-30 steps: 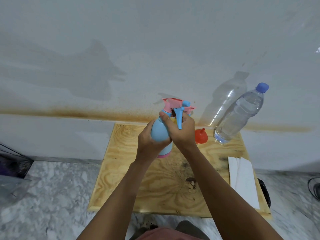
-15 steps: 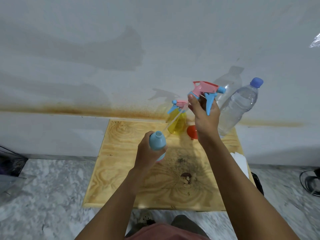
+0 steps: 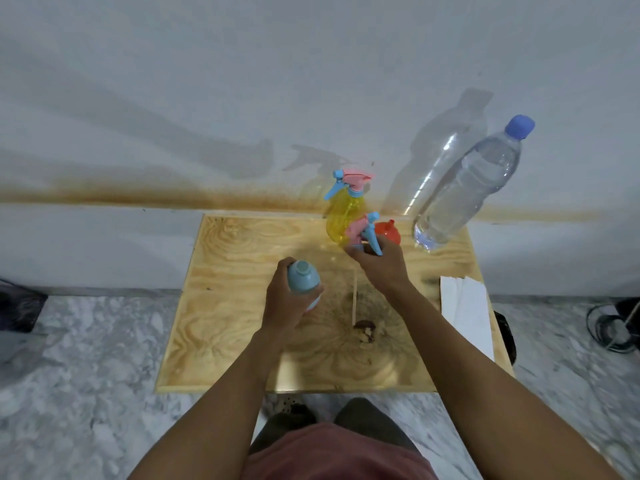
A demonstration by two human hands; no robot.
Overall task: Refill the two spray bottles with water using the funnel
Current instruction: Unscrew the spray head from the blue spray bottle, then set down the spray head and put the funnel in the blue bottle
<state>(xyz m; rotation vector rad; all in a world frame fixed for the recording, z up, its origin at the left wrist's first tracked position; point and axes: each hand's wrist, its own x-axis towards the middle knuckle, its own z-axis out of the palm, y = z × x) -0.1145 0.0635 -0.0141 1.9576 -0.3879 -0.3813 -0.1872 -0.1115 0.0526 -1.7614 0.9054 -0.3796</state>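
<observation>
No legible text, brand, number or sign in view. Checked: water bottle (image 3: pixel 474 188) at the surface's far right corner, clear wall, no print that can be read. Yellow spray bottle (image 3: pixel 343 213), blue spray bottle (image 3: pixel 302 277), spray head (image 3: pixel 363 230), funnel (image 3: pixel 389 232): plain plastic. White paper (image 3: pixel 465 310) along the right edge: blank.

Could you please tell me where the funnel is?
In the head view, the funnel sits on the table near its far edge, right of centre, between the yellow bottle and the water bottle, beyond the right hand.
</observation>
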